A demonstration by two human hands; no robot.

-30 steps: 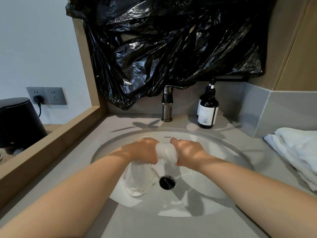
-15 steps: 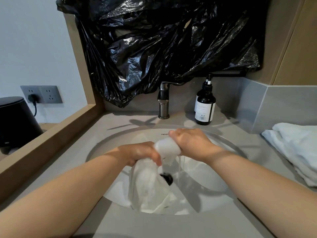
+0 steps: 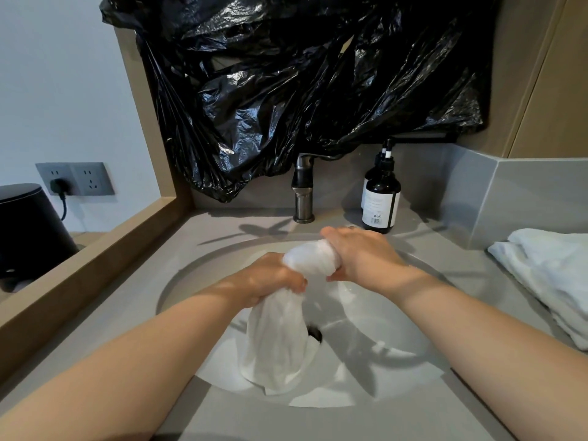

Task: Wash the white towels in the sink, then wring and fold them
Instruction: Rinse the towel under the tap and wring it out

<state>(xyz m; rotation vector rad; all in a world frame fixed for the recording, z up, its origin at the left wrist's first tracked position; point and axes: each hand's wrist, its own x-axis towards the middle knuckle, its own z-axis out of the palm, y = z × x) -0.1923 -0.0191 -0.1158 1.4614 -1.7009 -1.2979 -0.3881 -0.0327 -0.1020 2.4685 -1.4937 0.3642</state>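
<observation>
A wet white towel [image 3: 276, 338] is held over the white sink basin [image 3: 375, 342]. My left hand [image 3: 270, 278] grips the towel low down, and its loose end hangs from that fist toward the basin's near side. My right hand [image 3: 359, 253] grips the bunched upper end [image 3: 313, 257], higher and farther back. The towel between the two fists is twisted into a thick roll. The drain [image 3: 316, 334] is half hidden behind the hanging cloth.
More white towels [image 3: 553, 275] lie in a pile on the grey counter at the right. A dark faucet [image 3: 302, 192] and dark pump bottles [image 3: 380, 198] stand behind the basin. A black plastic bag [image 3: 302, 84] covers the wall above. A black bin [image 3: 28, 230] sits left.
My right hand has risen and moved back while my left stays lower, so the towel tilts more steeply. The hanging end has lifted out of the basin bottom and stretched longer.
</observation>
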